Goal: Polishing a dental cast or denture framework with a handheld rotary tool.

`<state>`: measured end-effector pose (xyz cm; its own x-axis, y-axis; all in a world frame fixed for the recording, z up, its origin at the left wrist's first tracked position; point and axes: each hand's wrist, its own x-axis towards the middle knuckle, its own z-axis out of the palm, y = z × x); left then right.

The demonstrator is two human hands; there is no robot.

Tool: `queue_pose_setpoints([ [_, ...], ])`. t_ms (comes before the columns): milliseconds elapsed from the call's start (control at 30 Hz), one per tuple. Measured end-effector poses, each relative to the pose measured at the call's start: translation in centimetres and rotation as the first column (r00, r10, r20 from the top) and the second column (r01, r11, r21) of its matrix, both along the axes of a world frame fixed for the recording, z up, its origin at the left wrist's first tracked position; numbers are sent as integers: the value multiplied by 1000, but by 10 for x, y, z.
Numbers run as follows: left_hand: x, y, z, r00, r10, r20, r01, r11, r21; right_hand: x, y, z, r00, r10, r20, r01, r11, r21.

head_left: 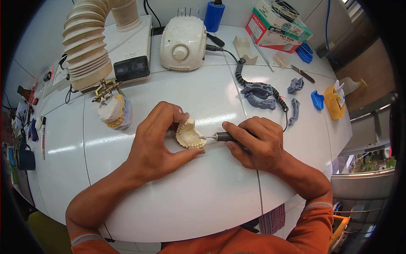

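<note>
My left hand (154, 142) pinches a cream plaster dental cast (189, 135) between thumb and fingers, just above the white table (203, 199). Its row of teeth faces down and to the right. My right hand (256, 142) grips a slim grey rotary handpiece (223, 136) like a pen. The tool's thin tip touches the right side of the cast. A coiled dark cable (253, 86) runs from behind my right hand up to a white motor control box (183, 42) with a round knob.
A ribbed beige suction hose (91, 40) hangs at the back left, above an articulator holding plaster casts (113, 111). Grey dental trays (259, 95) and blue ones (317, 100), a yellow basket (333, 101), boxes (277, 23) and a blue bottle (214, 16) lie toward the back right. A pen (42, 137) rests at the left.
</note>
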<state>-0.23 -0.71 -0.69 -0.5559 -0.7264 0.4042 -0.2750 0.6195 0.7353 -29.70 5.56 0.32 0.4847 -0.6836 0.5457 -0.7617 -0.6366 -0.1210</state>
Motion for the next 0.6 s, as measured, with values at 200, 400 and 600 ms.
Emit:
queue_pose_setpoints([
  [200, 1, 0, -1, 1000, -4, 0, 4, 1000, -6, -1, 1, 0, 1000, 7, 5, -7, 1000, -1],
  [400, 0, 0, -1, 1000, 2, -9, -2, 1000, -2, 0, 0, 0, 1000, -1, 12, 1, 1000, -7],
  [600, 0, 0, 0, 1000, 2, -9, -2, 1000, 2, -1, -1, 1, 1000, 6, 11, -6, 1000, -5],
])
